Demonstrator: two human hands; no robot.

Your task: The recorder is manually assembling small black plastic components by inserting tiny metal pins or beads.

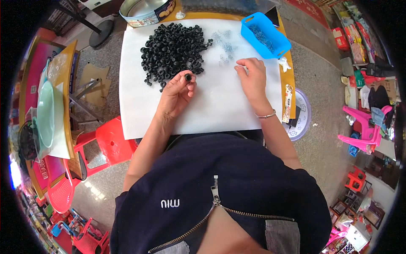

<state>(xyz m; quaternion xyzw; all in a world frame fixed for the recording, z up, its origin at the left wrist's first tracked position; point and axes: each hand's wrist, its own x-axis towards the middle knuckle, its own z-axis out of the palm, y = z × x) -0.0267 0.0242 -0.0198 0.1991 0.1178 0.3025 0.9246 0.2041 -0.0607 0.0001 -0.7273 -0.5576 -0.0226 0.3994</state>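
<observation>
My left hand (pixel 178 89) is closed, with a small black hollow plastic part (pixel 188 77) pinched at its fingertips, its round opening facing up. Just beyond lies a big heap of similar black parts (pixel 171 51) on a white sheet (pixel 220 103). My right hand (pixel 253 78), a bracelet at its wrist, hovers over the sheet's right side with fingers curled toward the thumb. Whatever those fingers hold, if anything, is too small to make out. Scattered near them are small clear pieces (pixel 227 47). A blue plastic basket (pixel 277 51) beyond my right hand contains more clear pieces.
A round tin (pixel 146 12) stands at the table's far left. Crumpled white tissue (pixel 284 64) lies by the basket. Red stools (pixel 113 140) are on the floor to the left, a pink stool (pixel 364 127) to the right. A purple-rimmed basin (pixel 305 116) sits beside the table's right edge.
</observation>
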